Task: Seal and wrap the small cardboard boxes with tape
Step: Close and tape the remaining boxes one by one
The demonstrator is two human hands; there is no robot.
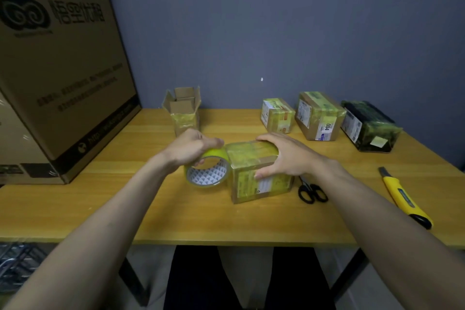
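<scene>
A small cardboard box [254, 184], partly wrapped in yellowish clear tape, stands on the wooden table [125, 204] in the middle. My right hand [284, 156] lies over its top right edge, thumb on the front face, fingers curled over the top. My left hand [193, 147] grips a roll of yellowish tape [208, 172] held against the box's left side, fingers through the core. An open small box [183, 111] with raised flaps stands at the back, behind my left hand.
Three taped parcels stand at the back right: a small one [276, 116], a larger one [319, 116] and a dark one [370, 126]. Black scissors [312, 191] lie right of the box. A yellow utility knife [405, 199] lies further right. A big carton [57, 63] fills the left.
</scene>
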